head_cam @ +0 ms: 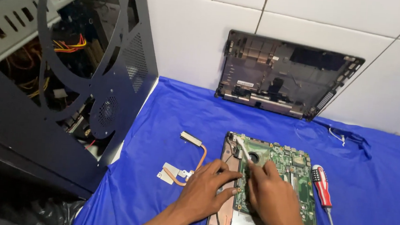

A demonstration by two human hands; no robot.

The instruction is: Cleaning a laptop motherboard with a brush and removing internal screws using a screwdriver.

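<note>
Pinching a thin white plastic stick (243, 148) over the green laptop circuit board (280, 180), the right hand (272, 196) risks gouging components if it slips, while the left hand (203, 191) lies flat, released, on the board's left edge.

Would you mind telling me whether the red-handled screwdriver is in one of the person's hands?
No, the screwdriver lies on the blue cloth, apart from the right hand.

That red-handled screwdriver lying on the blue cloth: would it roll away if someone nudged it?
The screwdriver has a rounded handle, so a sideways push would probably roll it, though the wrinkled blue cloth likely slows it. It looks stiff and light, with a thin metal shaft. It lies just beside the circuit board, apart from the right hand.
</note>
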